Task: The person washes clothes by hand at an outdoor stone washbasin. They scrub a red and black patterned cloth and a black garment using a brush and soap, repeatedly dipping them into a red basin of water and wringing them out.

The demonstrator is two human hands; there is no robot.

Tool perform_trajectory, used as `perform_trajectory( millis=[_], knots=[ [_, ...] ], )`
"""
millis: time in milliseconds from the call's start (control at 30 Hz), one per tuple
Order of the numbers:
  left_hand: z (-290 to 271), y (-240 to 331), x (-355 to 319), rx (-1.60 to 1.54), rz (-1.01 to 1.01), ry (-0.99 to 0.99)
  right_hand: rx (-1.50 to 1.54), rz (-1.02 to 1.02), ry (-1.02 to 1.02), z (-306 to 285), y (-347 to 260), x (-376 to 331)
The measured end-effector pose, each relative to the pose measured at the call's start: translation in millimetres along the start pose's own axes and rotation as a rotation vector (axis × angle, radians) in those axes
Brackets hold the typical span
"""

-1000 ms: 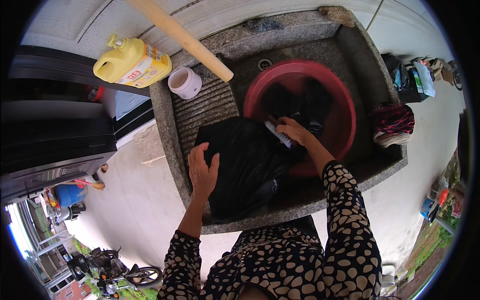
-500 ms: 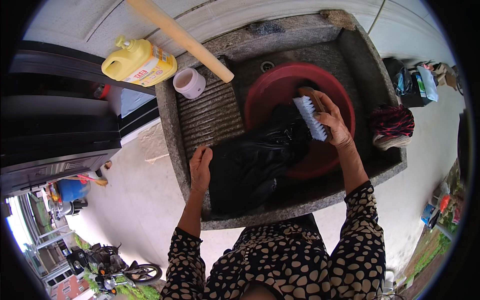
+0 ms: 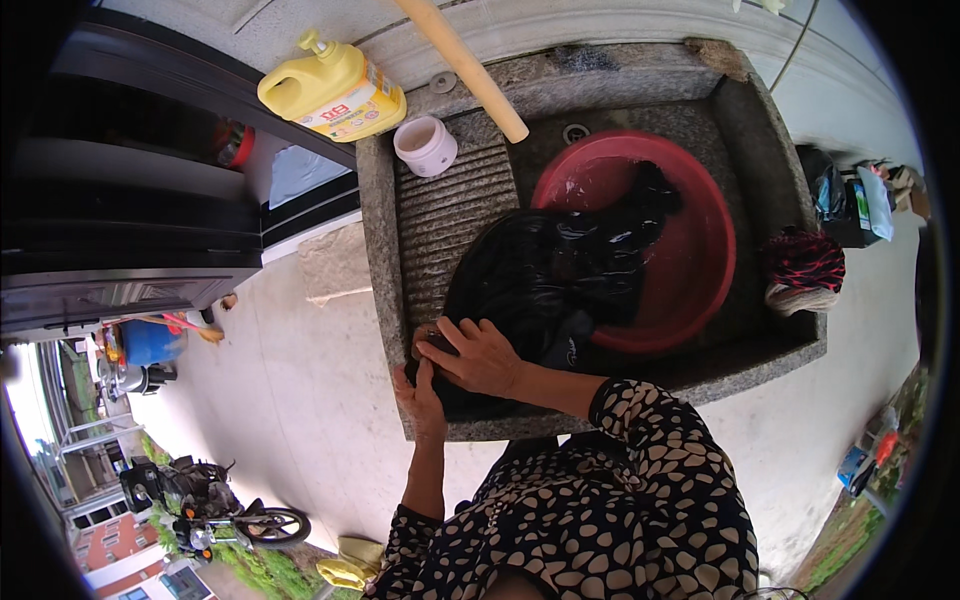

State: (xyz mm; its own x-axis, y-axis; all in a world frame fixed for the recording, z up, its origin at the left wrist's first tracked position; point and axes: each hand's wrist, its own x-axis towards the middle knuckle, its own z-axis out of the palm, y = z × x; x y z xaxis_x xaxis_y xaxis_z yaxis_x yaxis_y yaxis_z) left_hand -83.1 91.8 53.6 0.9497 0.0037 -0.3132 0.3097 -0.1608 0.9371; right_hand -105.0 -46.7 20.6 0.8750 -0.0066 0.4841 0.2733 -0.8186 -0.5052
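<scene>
One brown-backed brush is clamped beneath the curled fingers of the right hand, close to the near-left corner of a grey stone sink; its bristles are out of sight. The right forearm enters from the lower right and runs leftward above the sink's near edge, with the back of the hand turned upward. The left forearm rises steeply to the same corner, where the left hand lies just below the brush, thumb raised; whether its fingers grip cloth cannot be told. The two hands are close together, and both sleeves are dark with pale spots.

A wet black garment extends from beneath the hands at the left edge, across the lower part of a ribbed washboard, into a red basin. The basin occupies the middle of the sink, near a round drain toward the far edge. A pale jar stands near the far-left corner, beside a yellow pump bottle. A red-and-black bundle hangs at the right edge.
</scene>
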Motion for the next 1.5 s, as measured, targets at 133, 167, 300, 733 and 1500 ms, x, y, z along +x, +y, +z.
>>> perform_trajectory(
  millis=[133,167,300,733,1500],
  knots=[
    [-1.5,-7.7,-12.7,-0.003,0.052,-0.025,-0.387,0.224,0.026,-30.4,120.5,31.1],
    [-2.8,-9.2,-13.0,-0.001,0.049,-0.054,-0.454,0.309,0.031,-43.3,150.2,39.3],
    [-1.4,-11.3,-7.0,-0.116,0.008,-0.047,-0.444,0.662,0.073,-59.6,181.3,42.7],
    [3.5,0.7,-30.8,0.292,0.374,-0.24,-0.314,0.753,0.024,-39.6,153.8,51.5],
    [-12.8,14.7,-20.7,0.519,0.112,-0.378,-0.179,0.144,-0.128,-49.4,34.2,-11.5]
  ],
)
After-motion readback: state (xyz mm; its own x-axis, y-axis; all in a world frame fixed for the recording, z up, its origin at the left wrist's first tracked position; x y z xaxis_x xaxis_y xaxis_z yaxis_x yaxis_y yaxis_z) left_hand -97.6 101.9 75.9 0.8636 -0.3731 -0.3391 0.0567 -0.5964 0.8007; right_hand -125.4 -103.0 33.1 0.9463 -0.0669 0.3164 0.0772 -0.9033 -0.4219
